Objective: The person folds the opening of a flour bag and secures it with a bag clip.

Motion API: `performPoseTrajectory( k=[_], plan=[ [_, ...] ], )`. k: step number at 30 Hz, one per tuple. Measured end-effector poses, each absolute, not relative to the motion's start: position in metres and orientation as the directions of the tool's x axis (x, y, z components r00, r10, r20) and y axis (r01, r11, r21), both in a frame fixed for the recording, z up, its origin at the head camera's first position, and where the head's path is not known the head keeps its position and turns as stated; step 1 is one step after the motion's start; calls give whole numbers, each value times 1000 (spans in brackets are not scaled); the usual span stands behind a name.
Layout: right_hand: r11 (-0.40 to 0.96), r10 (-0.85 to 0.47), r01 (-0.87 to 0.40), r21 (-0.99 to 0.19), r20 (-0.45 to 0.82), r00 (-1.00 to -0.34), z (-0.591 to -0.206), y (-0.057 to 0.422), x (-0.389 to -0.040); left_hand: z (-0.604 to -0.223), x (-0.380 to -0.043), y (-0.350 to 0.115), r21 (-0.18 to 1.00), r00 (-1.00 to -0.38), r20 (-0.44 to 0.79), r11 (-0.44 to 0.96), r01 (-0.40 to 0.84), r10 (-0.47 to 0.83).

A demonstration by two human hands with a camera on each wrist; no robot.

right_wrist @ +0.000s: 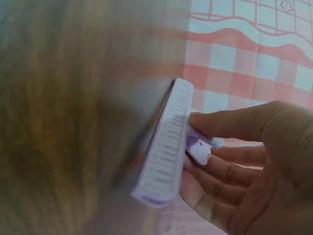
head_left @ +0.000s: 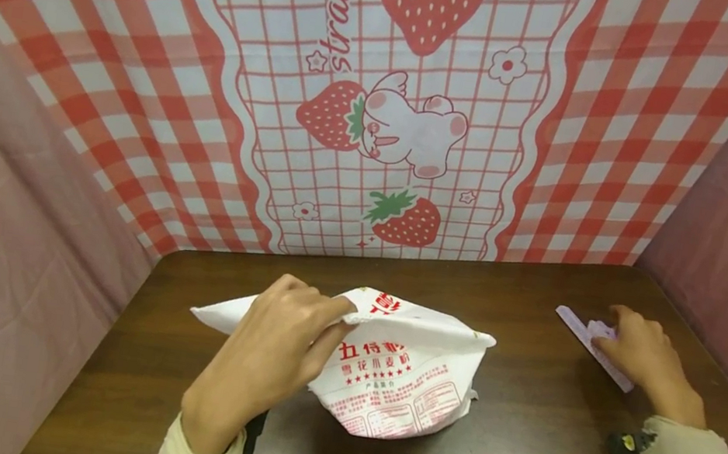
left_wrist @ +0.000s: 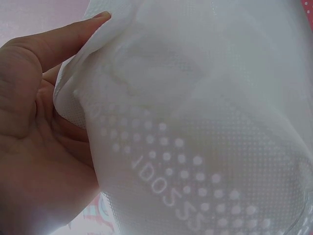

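A white flour bag [head_left: 392,388] with red printing stands near the middle of the brown table. My left hand [head_left: 271,350] grips its folded top edge between thumb and fingers. From the left wrist view, the thumb lies on the outside of the white bag [left_wrist: 195,122], while part of the fingers is hidden behind it. Over at the right side of the table, my right hand [head_left: 644,355] holds a long light-purple bag clip [head_left: 589,347]. The right wrist view has thumb and fingers around the middle of the bag clip [right_wrist: 166,147], by its small tab.
The brown wooden table [head_left: 221,425] ends at a red-and-white checked cloth [head_left: 402,209] with strawberries behind it. Pink curtains [head_left: 7,205] hang at both sides. A small black object [head_left: 626,447] shows at the right cuff.
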State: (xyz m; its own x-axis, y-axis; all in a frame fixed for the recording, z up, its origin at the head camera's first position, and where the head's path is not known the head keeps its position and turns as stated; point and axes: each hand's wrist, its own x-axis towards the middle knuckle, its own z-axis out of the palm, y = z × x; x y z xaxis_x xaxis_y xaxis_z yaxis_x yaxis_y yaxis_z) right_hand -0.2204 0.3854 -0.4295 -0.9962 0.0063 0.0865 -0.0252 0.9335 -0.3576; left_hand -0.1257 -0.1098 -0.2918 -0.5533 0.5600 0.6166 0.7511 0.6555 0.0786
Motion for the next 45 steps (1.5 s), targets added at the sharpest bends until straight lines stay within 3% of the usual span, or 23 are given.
performPoseTrajectory(
  k=[22, 30, 45],
  plan=[
    [904, -140, -202, -376, 185, -973, -390, 337, -211, -292, -126, -111, 90, -568, 597, 657, 749, 566],
    [867, -236, -380, -323, 404, -884, -370, 310, -197, -293, -126, -111, 91, -557, 612, 650, 755, 561],
    [842, -268, -490, -226, 613, -743, -338, 285, -173, -293, -125, -111, 92, -564, 605, 655, 750, 562]
  ],
)
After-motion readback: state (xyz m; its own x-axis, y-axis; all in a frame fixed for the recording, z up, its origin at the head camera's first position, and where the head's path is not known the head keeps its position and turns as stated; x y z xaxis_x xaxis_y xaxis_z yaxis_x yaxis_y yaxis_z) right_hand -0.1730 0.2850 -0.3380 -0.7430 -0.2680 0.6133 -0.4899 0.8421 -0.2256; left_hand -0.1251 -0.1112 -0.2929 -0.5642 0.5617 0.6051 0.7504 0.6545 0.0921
